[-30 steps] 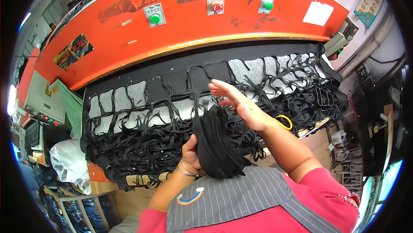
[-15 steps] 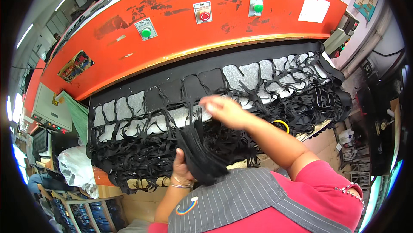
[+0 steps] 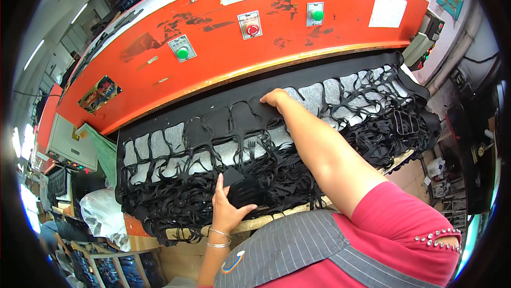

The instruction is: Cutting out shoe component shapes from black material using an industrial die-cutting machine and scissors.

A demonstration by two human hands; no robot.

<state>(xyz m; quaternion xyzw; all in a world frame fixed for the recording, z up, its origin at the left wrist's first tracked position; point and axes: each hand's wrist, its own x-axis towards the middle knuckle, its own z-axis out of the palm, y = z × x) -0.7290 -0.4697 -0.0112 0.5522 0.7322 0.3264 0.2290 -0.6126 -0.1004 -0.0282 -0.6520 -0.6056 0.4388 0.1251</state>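
My left hand (image 3: pixel 228 209) holds a stack of black cut pieces (image 3: pixel 242 188) low at the front of the work surface, thumb on the right side and fingers up along the left. My right arm reaches forward across the black sheet material (image 3: pixel 213 108). There my right hand (image 3: pixel 274 98) has its fingers curled down on a flat black cut piece (image 3: pixel 258 110); the fingertips are partly hidden. More black pieces lie flat to its left. Silver-grey patches of the surface (image 3: pixel 173 135) show through the openings between thin black strips.
A heap of tangled black offcut strips (image 3: pixel 175 189) lines the near side, with a thin rectangular metal frame (image 3: pixel 406 122) on its right. Behind rises an orange machine (image 3: pixel 213 43) with green and red buttons. A clear plastic bag (image 3: pixel 98 211) stands left, above a rack (image 3: pixel 114 264).
My right hand has moved forward and right, from above the stack to a piece in the sheet. My left hand has tipped the stack and moved up slightly. The yellow ring is now hidden.
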